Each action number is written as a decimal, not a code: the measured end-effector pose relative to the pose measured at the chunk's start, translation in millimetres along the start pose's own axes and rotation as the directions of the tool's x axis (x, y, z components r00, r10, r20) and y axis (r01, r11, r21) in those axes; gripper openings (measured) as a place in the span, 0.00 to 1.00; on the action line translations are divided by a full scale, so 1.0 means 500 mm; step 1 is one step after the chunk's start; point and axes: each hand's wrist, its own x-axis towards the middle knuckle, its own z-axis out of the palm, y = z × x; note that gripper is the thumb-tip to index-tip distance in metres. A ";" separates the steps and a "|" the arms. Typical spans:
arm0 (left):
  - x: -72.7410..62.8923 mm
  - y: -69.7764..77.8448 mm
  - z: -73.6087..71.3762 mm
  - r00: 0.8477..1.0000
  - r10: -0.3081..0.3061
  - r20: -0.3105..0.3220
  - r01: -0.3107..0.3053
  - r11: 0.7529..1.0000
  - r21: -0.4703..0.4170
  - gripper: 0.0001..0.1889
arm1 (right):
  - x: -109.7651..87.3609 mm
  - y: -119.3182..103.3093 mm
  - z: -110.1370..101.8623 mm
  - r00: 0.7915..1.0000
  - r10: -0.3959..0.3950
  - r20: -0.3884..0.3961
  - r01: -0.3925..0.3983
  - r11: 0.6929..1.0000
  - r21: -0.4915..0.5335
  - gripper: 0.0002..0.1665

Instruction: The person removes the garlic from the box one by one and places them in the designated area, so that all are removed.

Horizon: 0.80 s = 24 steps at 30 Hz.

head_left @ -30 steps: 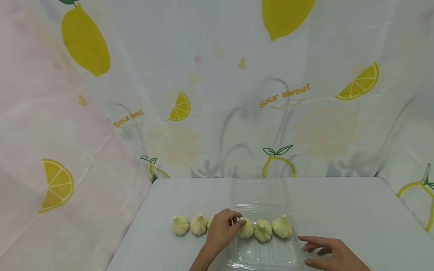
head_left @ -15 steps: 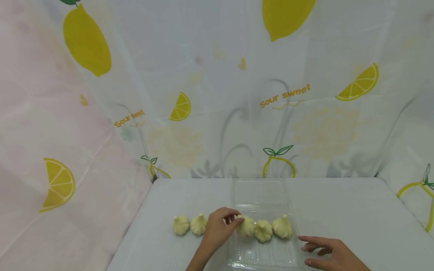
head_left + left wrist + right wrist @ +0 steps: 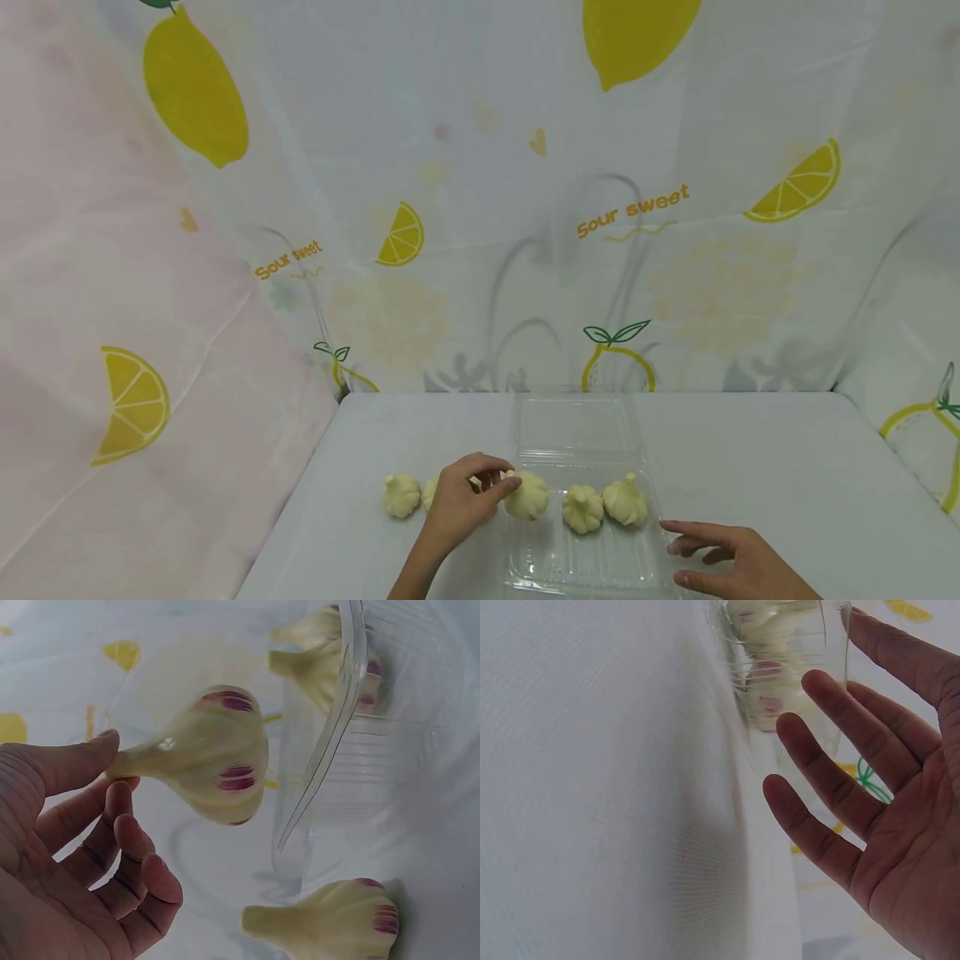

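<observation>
My left hand (image 3: 462,500) pinches a pale garlic bulb (image 3: 206,754) by its stem, between thumb and forefinger. In the left wrist view the bulb hangs off the table, with purple streaks at its base. It overlaps the left edge of a clear plastic box (image 3: 581,567) in the head view. Inside the box two garlic bulbs (image 3: 603,504) sit side by side. My right hand (image 3: 738,560) is at the box's right side, fingers extended and holding nothing; in the right wrist view a fingertip (image 3: 853,616) is right at the box wall.
Left of the box, another garlic bulb (image 3: 401,496) rests on the white table (image 3: 750,467), with one more partly behind my left hand. The box's clear lid (image 3: 576,427) lies folded back towards the lemon-print curtain (image 3: 480,208).
My left hand has lifted the garlic bulb out of the row in the box and moved left with it. The right hand stays in place; two bulbs remain in the box.
</observation>
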 end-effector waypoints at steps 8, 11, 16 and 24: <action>-0.011 0.033 -0.031 0.999 -0.016 -0.032 0.016 1.000 -0.009 0.06 | 0.002 0.000 -0.003 1.000 -0.018 0.006 0.018 1.000 0.004 0.32; -0.016 0.058 -0.046 0.999 -0.014 -0.036 0.013 1.000 -0.017 0.05 | 0.003 -0.001 -0.003 1.000 -0.029 0.004 0.029 1.000 0.003 0.31; -0.024 0.045 -0.057 0.998 -0.023 -0.060 0.022 1.000 -0.021 0.06 | 0.002 0.001 -0.002 0.999 -0.052 -0.002 0.052 0.999 -0.004 0.31; -0.033 -0.013 -0.068 0.996 -0.038 -0.075 0.036 0.999 -0.030 0.08 | -0.001 0.000 -0.002 0.998 -0.068 -0.007 0.068 0.998 -0.001 0.30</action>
